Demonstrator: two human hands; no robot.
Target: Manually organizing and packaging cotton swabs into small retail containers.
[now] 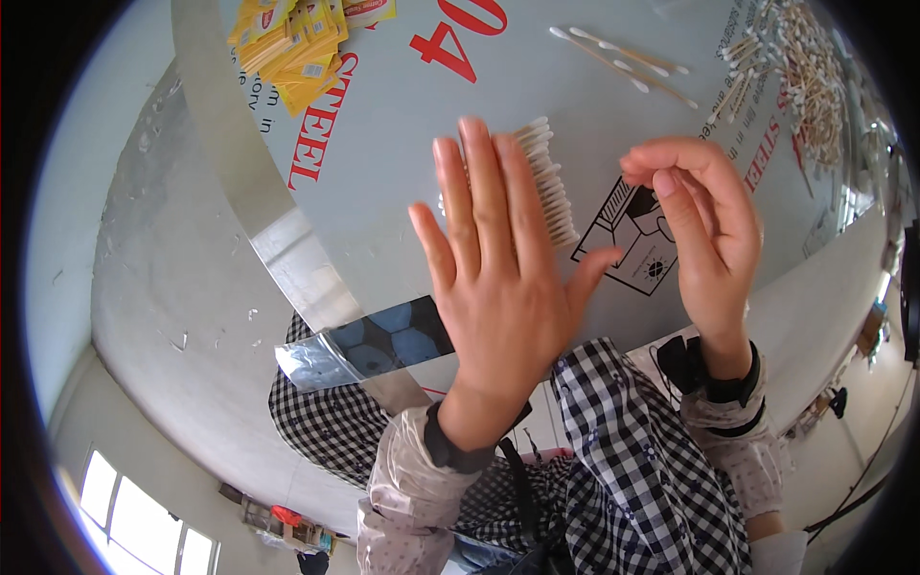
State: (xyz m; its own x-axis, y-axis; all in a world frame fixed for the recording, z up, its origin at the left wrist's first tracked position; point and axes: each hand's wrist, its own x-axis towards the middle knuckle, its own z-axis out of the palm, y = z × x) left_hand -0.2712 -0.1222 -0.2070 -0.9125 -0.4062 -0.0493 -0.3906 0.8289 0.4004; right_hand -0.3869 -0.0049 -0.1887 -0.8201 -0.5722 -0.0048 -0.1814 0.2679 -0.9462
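Observation:
My left hand (494,254) lies flat with fingers together, pressing on a neat row of white-tipped cotton swabs (551,182) on a grey metal sheet (383,125) with red lettering. Only the swabs' right-hand tips show beyond my fingers. My right hand (704,216) hovers just to the right of the row, its fingers curled and the thumb pinched against the forefinger; whether anything is between them is hidden.
A heap of loose cotton swabs (805,77) lies at the far right. A few single swabs (623,62) lie at the top centre. A pile of yellow sachets (292,43) sits at the top left. A shiny metal strip (259,201) runs along the sheet's left edge.

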